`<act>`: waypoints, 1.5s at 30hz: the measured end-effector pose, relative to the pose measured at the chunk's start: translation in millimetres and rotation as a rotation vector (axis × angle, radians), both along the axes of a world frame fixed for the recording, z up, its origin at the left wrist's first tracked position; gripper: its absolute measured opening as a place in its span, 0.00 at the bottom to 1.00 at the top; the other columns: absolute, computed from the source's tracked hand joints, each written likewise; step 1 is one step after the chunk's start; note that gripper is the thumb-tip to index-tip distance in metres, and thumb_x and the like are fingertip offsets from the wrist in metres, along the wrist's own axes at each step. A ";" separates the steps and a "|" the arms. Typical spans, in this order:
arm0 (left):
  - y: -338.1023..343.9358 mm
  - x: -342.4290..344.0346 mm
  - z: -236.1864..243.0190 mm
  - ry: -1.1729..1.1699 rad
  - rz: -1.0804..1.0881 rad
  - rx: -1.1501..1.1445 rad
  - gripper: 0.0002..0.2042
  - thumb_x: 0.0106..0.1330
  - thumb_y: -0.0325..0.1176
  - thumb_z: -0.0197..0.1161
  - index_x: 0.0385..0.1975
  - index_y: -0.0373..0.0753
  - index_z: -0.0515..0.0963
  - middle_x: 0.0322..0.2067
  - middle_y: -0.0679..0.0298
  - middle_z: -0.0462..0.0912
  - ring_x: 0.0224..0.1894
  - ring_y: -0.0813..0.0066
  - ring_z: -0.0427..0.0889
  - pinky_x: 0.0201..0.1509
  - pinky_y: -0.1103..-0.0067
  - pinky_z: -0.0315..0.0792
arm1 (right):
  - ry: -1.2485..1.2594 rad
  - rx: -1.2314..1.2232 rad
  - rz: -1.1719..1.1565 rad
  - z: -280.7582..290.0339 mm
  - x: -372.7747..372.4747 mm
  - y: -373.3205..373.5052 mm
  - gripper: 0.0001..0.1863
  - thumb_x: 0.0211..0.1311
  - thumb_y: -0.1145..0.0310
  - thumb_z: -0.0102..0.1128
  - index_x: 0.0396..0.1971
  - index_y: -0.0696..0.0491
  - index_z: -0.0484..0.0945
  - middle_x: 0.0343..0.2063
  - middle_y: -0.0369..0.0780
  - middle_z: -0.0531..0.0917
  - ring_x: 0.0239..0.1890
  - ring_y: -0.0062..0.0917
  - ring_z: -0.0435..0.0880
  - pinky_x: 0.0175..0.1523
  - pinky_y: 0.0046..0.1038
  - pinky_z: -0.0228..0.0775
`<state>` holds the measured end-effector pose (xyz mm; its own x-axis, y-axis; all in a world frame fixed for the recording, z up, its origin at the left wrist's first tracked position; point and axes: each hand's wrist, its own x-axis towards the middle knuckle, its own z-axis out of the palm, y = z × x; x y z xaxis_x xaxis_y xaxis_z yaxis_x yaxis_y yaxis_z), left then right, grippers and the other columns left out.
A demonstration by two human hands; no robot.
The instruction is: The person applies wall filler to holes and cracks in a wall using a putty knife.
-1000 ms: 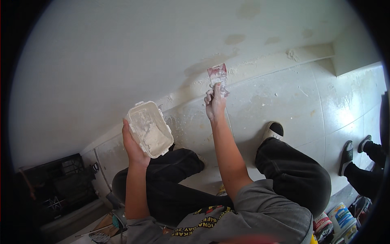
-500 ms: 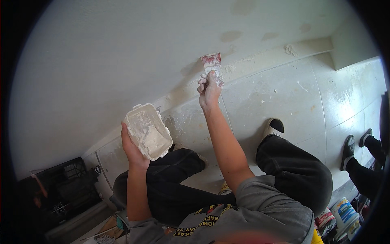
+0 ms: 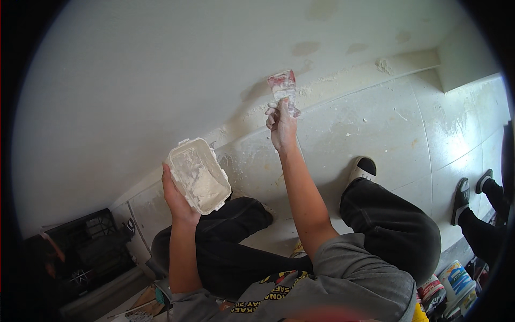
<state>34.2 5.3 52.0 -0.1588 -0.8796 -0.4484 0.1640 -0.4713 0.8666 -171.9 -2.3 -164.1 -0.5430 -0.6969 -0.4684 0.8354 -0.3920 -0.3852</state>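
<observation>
Against 1 second ago, the scraper (image 3: pixel 282 85) sits slightly farther off, bringing it closer to the wall (image 3: pixel 134 107), contact unclear. The right hand (image 3: pixel 282 122) is closed around it; the left hand (image 3: pixel 179 199), near left, grips a tub (image 3: pixel 213 164) of white paste (image 3: pixel 205 185).

You have open passage between the container (image 3: pixel 211 161) and your right grip (image 3: pixel 282 122); the wall (image 3: pixel 134 107) blocks travel beyond the scraper (image 3: pixel 282 81), and your right leg (image 3: pixel 394 231) obstructs the near right.
</observation>
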 end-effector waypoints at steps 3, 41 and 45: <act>1.0 -0.8 2.9 0.022 -0.032 0.015 0.27 0.75 0.56 0.43 0.60 0.38 0.68 0.53 0.59 0.77 0.55 0.66 0.78 0.59 0.69 0.73 | -0.014 0.001 0.078 7.3 1.1 -13.2 0.21 0.72 0.48 0.54 0.34 0.52 0.77 0.22 0.35 0.78 0.18 0.15 0.68 0.24 0.20 0.59; 1.4 -5.2 1.6 0.011 -0.024 -0.012 0.28 0.76 0.55 0.41 0.61 0.37 0.67 0.54 0.58 0.76 0.56 0.65 0.78 0.59 0.69 0.74 | -0.048 0.047 0.011 -8.2 7.3 -30.4 0.16 0.70 0.54 0.59 0.31 0.53 0.77 0.19 0.37 0.79 0.11 0.12 0.63 0.15 0.19 0.47; -3.4 3.8 0.7 -0.052 -0.058 -0.023 0.33 0.75 0.57 0.36 0.68 0.38 0.61 0.60 0.48 0.73 0.60 0.53 0.76 0.61 0.58 0.74 | -0.068 -0.026 0.021 -0.3 24.1 -12.5 0.16 0.72 0.55 0.57 0.30 0.52 0.77 0.18 0.35 0.78 0.11 0.14 0.63 0.17 0.20 0.49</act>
